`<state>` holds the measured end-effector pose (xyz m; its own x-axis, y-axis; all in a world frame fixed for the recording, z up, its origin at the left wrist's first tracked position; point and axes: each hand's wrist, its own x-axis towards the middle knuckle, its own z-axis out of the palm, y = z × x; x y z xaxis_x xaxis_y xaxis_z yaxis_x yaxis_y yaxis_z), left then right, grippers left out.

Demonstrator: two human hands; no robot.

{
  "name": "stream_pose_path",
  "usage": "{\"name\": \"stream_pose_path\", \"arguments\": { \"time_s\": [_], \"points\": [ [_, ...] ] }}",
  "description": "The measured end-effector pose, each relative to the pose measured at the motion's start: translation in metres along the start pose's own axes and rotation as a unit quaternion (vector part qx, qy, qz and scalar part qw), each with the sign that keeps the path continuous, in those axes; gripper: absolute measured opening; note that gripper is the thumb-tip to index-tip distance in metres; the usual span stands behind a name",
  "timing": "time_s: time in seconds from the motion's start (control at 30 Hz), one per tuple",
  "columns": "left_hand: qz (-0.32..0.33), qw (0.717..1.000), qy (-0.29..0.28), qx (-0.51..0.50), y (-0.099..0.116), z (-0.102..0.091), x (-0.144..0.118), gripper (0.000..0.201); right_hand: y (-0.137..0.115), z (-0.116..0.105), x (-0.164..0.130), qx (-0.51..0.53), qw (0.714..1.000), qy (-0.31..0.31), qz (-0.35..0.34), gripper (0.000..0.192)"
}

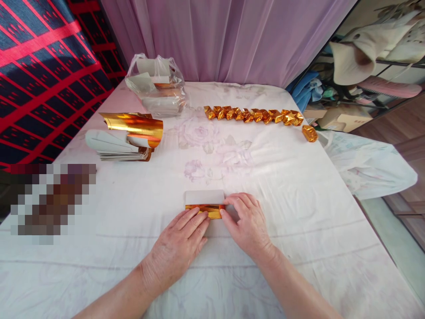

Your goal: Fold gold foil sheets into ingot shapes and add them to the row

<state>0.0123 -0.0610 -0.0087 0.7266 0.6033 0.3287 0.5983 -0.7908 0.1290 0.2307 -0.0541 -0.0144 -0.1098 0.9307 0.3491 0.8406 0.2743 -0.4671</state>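
Observation:
A sheet of gold foil paper (215, 212) lies on the table in front of me, partly folded. Its far part shows the pale grey backing, and the near strip shows shiny gold. My left hand (181, 243) rests palm down with its fingers stretched out, the fingertips pressing on the gold strip. At the right end of the paper, my right hand (249, 221) has thumb and forefinger at the edge, gripping it. The other right fingers curl together behind.
A stack of gold foil sheets (133, 128) curls at the left. Behind it stands a clear plastic bag (159, 88) of more sheets. Folded gold pieces (255, 115) form a row at the back, with one single piece (310, 133) at its right end. A white bag (368, 164) hangs beyond the right edge.

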Motion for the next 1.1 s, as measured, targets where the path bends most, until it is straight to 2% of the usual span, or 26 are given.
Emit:
{"name": "stream_pose_path", "arguments": {
  "time_s": [0.33,0.57,0.93,1.1],
  "points": [
    [-0.007,1.0,-0.006,0.0,0.0018,-0.0004,0.0002,0.034,-0.0008,-0.0006,0.0006,-0.001,1.0,-0.006,-0.004,0.004],
    [-0.013,1.0,-0.017,0.023,0.0031,-0.0028,0.0011,0.036,0.0007,0.0007,-0.0003,-0.005,1.0,-0.004,-0.003,0.015],
    [-0.022,1.0,-0.018,0.007,0.0028,-0.0039,0.0048,0.035,-0.0011,-0.0033,0.0004,0.01,1.0,-0.014,-0.023,0.014],
    [-0.021,1.0,-0.009,0.015,0.0039,-0.0045,0.0061,0.035,-0.0027,-0.0023,-0.0007,0.002,0.999,-0.031,-0.018,0.007]
  ]
}}
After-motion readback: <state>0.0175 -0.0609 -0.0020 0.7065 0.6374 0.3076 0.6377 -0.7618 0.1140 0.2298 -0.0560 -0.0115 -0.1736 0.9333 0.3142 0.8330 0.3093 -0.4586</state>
